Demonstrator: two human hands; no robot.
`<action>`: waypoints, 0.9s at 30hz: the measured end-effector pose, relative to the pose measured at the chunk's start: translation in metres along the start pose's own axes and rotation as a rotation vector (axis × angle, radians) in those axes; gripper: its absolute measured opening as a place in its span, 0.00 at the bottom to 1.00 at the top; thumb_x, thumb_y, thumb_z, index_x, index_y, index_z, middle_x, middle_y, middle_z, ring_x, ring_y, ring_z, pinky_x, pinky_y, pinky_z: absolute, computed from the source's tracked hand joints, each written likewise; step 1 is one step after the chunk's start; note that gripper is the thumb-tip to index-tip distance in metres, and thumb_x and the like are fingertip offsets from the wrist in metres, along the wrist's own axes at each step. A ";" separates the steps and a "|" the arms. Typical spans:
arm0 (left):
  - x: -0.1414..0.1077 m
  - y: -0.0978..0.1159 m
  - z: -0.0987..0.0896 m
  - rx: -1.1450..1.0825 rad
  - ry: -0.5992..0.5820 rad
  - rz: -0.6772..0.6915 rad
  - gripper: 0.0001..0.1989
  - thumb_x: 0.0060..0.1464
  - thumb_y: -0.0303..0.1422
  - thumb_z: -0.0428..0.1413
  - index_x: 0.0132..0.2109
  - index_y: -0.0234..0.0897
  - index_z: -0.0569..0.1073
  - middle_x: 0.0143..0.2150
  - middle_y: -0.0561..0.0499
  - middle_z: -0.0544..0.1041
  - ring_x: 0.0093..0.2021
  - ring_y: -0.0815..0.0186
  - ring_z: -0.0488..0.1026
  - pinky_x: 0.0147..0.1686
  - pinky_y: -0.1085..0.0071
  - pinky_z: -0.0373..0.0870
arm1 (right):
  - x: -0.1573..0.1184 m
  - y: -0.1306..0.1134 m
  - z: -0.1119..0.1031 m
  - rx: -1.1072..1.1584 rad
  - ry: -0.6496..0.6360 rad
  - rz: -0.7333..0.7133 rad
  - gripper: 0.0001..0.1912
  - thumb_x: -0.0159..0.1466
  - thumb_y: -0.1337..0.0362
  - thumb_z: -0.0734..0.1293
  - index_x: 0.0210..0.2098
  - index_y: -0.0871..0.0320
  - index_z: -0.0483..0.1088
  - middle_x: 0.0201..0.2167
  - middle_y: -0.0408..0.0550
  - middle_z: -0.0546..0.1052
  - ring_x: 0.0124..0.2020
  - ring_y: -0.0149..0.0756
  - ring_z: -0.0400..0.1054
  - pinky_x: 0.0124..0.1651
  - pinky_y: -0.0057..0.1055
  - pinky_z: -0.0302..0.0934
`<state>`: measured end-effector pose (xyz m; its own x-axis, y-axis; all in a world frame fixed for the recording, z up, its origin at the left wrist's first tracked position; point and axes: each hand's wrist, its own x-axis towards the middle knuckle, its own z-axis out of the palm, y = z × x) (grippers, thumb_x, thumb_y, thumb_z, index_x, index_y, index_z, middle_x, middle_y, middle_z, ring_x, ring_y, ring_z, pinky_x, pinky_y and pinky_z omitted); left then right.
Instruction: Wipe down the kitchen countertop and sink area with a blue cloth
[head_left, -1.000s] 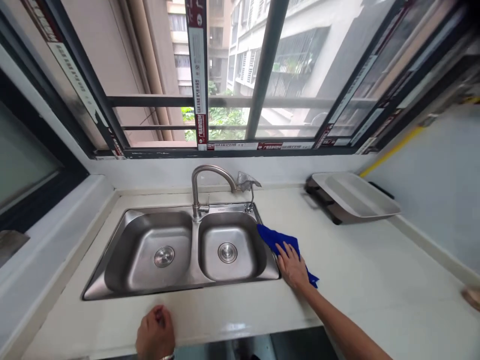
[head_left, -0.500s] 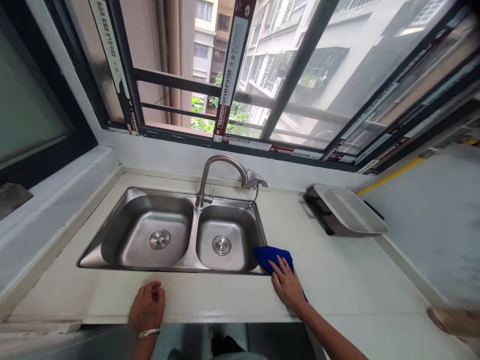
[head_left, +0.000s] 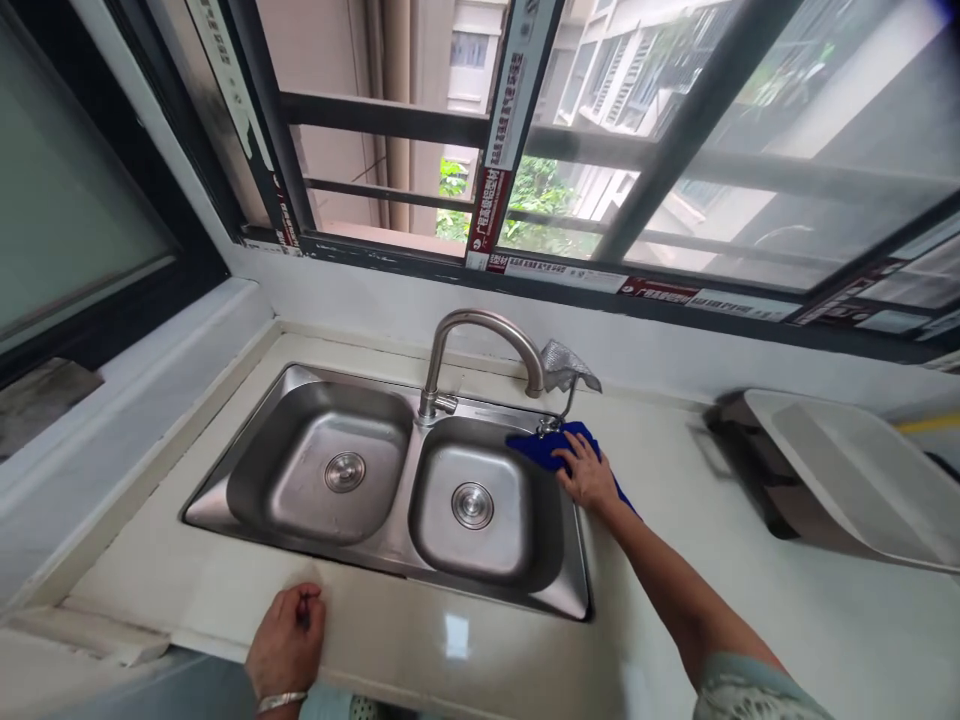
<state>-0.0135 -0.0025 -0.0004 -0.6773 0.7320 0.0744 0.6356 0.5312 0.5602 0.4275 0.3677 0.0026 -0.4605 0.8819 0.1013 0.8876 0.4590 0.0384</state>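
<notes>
Now: right hand (head_left: 587,477) flat, fingers spread on blue cloth (head_left: 541,447) | left hand (head_left: 286,640) curled on counter (head_left: 697,560) | sink (head_left: 300,385) basins bare

Left hand (head_left: 285,640): bare, silver bangle (head_left: 280,701) around wrist. Right hand (head_left: 589,478): bare, no rings visible; forearm uncovered up to short pale sleeve (head_left: 757,690) with faint grey-green pattern, near elbow.

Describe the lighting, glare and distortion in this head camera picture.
Head view: daylight from the window lights the scene evenly; a small bright glare patch sits on the counter in front of the sink; the wide lens bends the window frame and counter edges; the right hand on the blue cloth and the left hand look sharp.
</notes>
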 end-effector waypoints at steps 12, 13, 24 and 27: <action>0.003 0.002 -0.003 0.015 -0.020 0.028 0.13 0.53 0.40 0.47 0.37 0.41 0.73 0.33 0.51 0.75 0.33 0.63 0.73 0.39 0.66 0.69 | -0.025 -0.019 -0.006 -0.045 -0.040 -0.032 0.17 0.62 0.61 0.60 0.49 0.56 0.70 0.65 0.52 0.62 0.69 0.54 0.42 0.63 0.59 0.49; 0.003 0.002 -0.002 0.012 -0.014 0.041 0.13 0.54 0.40 0.47 0.37 0.41 0.73 0.33 0.50 0.75 0.33 0.63 0.73 0.38 0.66 0.68 | -0.040 -0.024 -0.008 -0.050 -0.047 -0.051 0.17 0.62 0.62 0.60 0.49 0.56 0.70 0.64 0.52 0.63 0.70 0.53 0.42 0.64 0.58 0.49; -0.003 -0.002 0.005 -0.024 0.094 0.090 0.13 0.56 0.38 0.47 0.36 0.42 0.75 0.33 0.52 0.77 0.32 0.65 0.74 0.35 0.68 0.67 | -0.108 -0.108 -0.005 0.218 0.030 -0.052 0.20 0.64 0.69 0.54 0.50 0.50 0.68 0.42 0.51 0.76 0.40 0.42 0.73 0.44 0.39 0.68; -0.003 -0.002 0.004 -0.050 0.083 0.068 0.13 0.55 0.39 0.47 0.36 0.42 0.75 0.33 0.52 0.77 0.32 0.65 0.75 0.36 0.68 0.68 | -0.057 -0.121 -0.011 0.338 0.200 0.080 0.22 0.69 0.62 0.47 0.58 0.53 0.60 0.47 0.53 0.75 0.43 0.42 0.73 0.45 0.39 0.69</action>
<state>-0.0113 -0.0039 -0.0048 -0.6625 0.7269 0.1805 0.6636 0.4579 0.5916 0.3463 0.2611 0.0031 -0.3488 0.8933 0.2836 0.8513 0.4285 -0.3029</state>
